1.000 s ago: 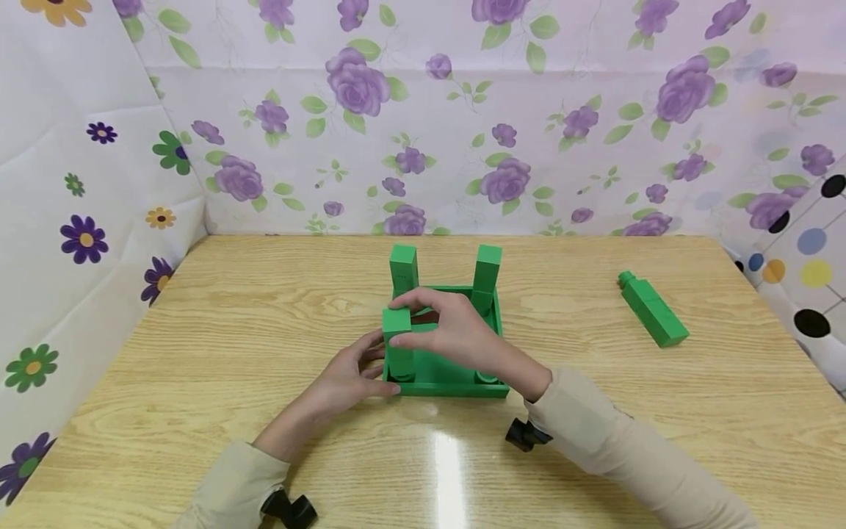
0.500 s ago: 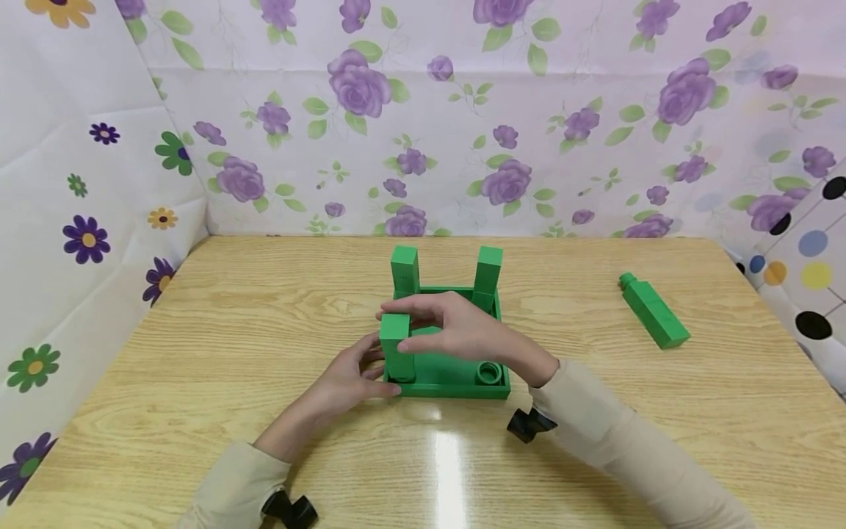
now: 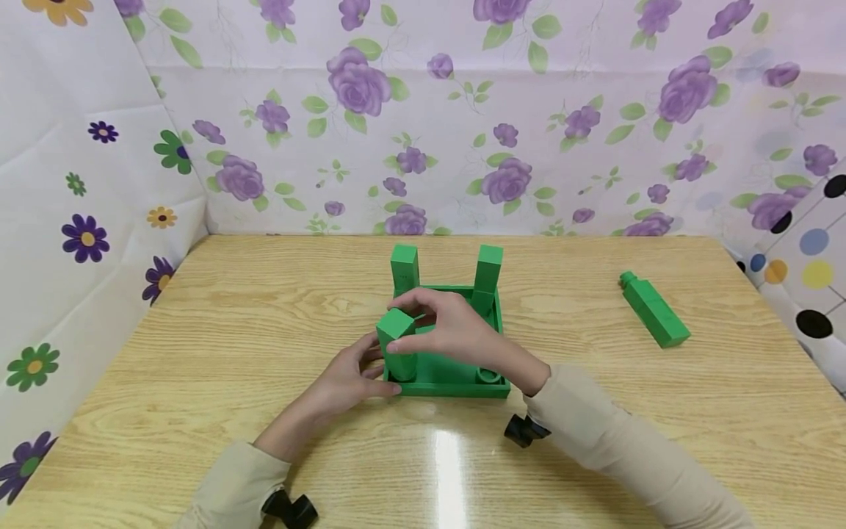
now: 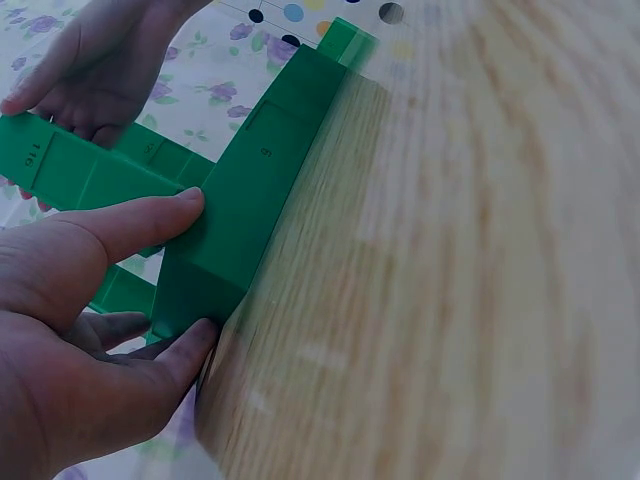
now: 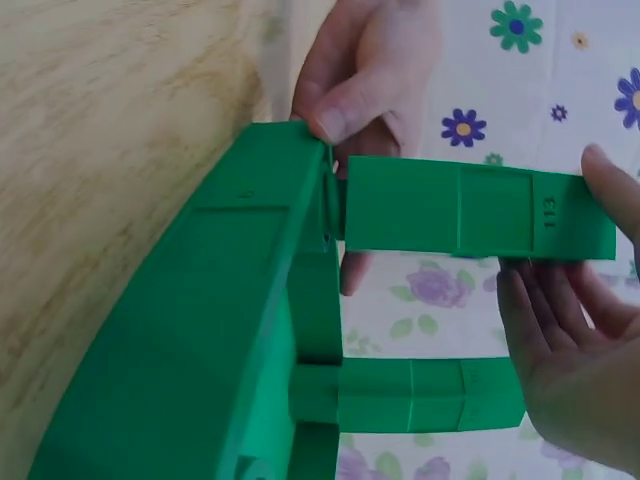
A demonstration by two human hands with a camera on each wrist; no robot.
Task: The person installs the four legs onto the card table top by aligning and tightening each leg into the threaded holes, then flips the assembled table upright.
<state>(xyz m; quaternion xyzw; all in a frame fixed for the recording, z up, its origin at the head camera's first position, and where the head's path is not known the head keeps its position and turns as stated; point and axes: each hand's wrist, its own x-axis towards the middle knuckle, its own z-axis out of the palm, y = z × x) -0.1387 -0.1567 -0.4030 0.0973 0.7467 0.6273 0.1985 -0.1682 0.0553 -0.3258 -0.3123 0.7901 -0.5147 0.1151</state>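
A shallow green tray (image 3: 456, 391), like an upturned toy table, lies on the wooden table. Between thumb and fingers, my right hand (image 3: 456, 330) pinches the upper part of a square green leg (image 5: 440, 208) marked 113. That leg stands upright at the tray's near left corner, its top turned askew to the tray's sides. My left hand (image 3: 344, 378) grips the same corner, the thumb on the outer front wall (image 4: 260, 160). Two more green legs (image 3: 487, 270) stand at the far corners. The near right corner has a round threaded socket (image 3: 489, 375).
A loose green leg (image 3: 654, 312) with a threaded end lies on the table (image 3: 264, 294) to the right. Flowered cloth (image 3: 423, 147) hangs behind the table and along its left side. Dotted cloth (image 3: 793, 264) borders the right side.
The near left leg has turned about its length, so its square top now shows a corner toward me. My right fingers shifted slightly around it. The left hand stayed put.
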